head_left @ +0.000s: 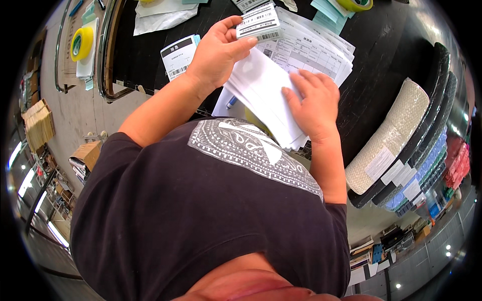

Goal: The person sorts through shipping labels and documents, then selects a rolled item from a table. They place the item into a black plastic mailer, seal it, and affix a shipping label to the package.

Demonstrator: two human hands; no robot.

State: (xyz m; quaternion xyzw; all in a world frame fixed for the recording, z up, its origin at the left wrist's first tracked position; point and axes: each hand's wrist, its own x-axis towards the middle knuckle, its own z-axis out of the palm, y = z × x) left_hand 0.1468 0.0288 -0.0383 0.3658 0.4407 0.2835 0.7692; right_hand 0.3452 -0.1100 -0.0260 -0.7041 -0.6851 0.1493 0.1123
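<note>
The black table [374,70] lay under the white paper stack [266,95]. The right hand [316,103], loosely bent and unclenched, lay over the stack's right edge; the left hand [216,52], at the stack's upper end, pinched barcode labels [258,24].

Tbl [371,65] in front. Loose sheets [263,90] nr its near edge, R hand [317,103] at their R side. Forms [314,47] just beyond, partly under sheets. L hand [216,55] w/ label stack [258,25] over forms' L end. Label bundle [179,56] on tbl, L of L hand. Tape roll [355,4] past forms, far side; 2nd tape roll [82,44] L of tbl, on papers. Bubble-wrap roll [391,135] R of R hand, more rolls [436,95] to its R.
</note>
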